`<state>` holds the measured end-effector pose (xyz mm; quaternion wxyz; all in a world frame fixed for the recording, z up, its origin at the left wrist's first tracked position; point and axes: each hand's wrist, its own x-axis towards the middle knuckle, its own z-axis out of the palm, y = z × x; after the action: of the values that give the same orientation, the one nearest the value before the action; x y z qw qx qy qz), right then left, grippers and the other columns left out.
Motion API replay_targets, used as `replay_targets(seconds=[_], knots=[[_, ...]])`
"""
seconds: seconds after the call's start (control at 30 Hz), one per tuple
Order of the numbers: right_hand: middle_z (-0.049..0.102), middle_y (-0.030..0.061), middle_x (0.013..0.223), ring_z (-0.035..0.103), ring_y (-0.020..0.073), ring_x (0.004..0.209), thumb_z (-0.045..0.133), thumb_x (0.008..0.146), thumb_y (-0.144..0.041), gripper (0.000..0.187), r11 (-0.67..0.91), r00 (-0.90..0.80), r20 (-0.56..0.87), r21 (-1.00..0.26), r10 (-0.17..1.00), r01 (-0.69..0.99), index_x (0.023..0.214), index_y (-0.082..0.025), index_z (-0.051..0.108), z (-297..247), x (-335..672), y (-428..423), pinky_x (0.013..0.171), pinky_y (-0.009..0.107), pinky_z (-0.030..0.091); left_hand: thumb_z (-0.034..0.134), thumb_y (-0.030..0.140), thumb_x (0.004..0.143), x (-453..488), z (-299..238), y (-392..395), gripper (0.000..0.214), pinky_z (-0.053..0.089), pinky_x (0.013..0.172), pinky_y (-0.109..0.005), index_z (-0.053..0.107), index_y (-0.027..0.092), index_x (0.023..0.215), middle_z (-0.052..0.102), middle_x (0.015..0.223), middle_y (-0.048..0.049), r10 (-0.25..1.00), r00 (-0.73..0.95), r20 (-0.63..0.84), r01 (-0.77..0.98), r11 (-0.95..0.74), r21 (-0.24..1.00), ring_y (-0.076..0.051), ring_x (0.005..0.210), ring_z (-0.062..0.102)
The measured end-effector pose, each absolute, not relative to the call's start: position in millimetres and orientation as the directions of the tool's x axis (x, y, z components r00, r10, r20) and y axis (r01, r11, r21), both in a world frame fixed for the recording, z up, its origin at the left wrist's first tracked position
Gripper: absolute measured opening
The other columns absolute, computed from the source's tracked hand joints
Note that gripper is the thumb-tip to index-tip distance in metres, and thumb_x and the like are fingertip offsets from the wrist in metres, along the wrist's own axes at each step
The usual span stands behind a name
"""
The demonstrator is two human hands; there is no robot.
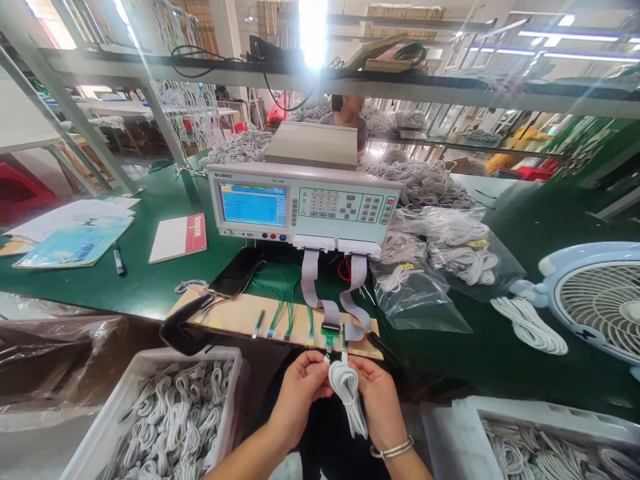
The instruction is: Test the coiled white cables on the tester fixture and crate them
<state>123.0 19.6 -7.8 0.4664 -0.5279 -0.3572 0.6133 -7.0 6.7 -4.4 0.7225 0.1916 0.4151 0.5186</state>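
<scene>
My left hand [300, 387] and my right hand [377, 397] are both closed on a coiled white cable [347, 393] that hangs between them. They hold its two ends up at the sockets on the front edge of a wooden test board [240, 312]. Green wires and two grey ribbon cables [313, 280] run from the board up to a grey cable tester [305, 203] with a lit blue screen. My right wrist wears a bangle.
White bins of coiled cables sit at lower left [170, 413] and lower right [545, 447]. Bagged cables [440, 260] and a loose coil [530, 327] lie right of the tester, next to a blue fan [595, 303]. Papers, a pen and a phone lie left. A person sits behind the tester.
</scene>
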Motion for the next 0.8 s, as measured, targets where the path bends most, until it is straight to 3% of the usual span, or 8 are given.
replay_targets(seconds=[0.17,0.33,0.63,0.8], knots=[[0.066,0.0046,0.067,0.059,0.0195,0.061,0.067,0.061,-0.036,0.03,-0.281,0.01,-0.287,-0.945,0.958,-0.168,0.082,-0.014,0.065,-7.0,128.5,17.9,0.056,0.027,0.046,0.068,0.031,0.058,-9.7,0.1,3.3,0.028,0.041,0.06,-0.022,0.056,0.012,0.075,0.057,0.068,-0.0019,0.895,0.177,-0.409,-0.54,0.436,0.72,-0.009,0.06,0.051],[0.066,0.0043,0.067,0.06,0.0202,0.063,0.068,0.061,-0.035,0.032,-0.287,-0.118,-0.275,-0.953,0.954,-0.096,0.086,-0.016,0.064,0.4,137.6,12.5,0.057,0.028,0.046,0.068,0.037,0.056,-3.8,-6.3,2.9,0.03,0.035,0.052,-0.018,0.054,0.012,0.065,0.054,0.059,0.0003,0.854,0.183,-0.487,-0.512,0.506,0.694,-0.006,0.051,0.046],[0.062,0.0011,0.06,0.055,0.0138,0.053,0.061,0.069,-0.035,0.029,-0.217,-0.142,-0.212,-0.976,0.967,-0.025,0.09,-0.016,0.061,-11.7,138.9,5.0,0.046,0.021,0.041,0.067,0.038,0.055,9.3,-9.8,11.0,0.032,0.029,0.044,-0.018,0.044,0.015,0.055,0.042,0.047,0.0056,0.895,-0.024,-0.445,-0.61,0.339,0.716,-0.004,0.041,0.036],[0.06,0.0014,0.059,0.049,0.0115,0.047,0.058,0.071,-0.035,0.028,-0.207,-0.118,-0.201,-0.977,0.972,-0.045,0.09,-0.014,0.061,-17.3,141.0,4.8,0.04,0.021,0.039,0.065,0.032,0.058,7.6,-4.7,9.2,0.027,0.03,0.045,-0.018,0.045,0.014,0.056,0.045,0.051,0.0034,0.893,0.048,-0.448,-0.578,0.39,0.717,-0.005,0.044,0.04]])
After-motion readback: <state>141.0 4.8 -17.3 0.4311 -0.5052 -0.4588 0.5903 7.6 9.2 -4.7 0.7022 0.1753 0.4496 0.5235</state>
